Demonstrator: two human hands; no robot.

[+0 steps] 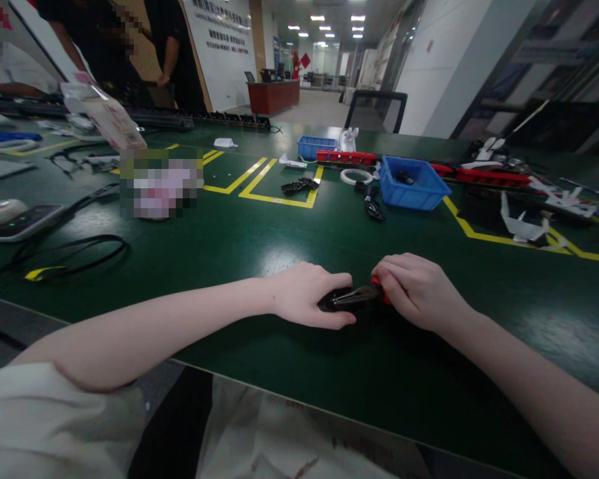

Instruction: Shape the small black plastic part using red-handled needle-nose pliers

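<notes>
Nearer than the blue plastic bin [413, 191], my left hand [304, 296] clasps a slippery-looking glossy black part [329, 301]; my right hand [419, 293] grips a red-handled metal tool [360, 295], probably best held there.

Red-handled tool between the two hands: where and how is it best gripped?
Probably by its red handle, coming from the right, as the right hand does: the handle sits at that end, while the slim metal end points left, toward the black piece at the left hand.
</notes>
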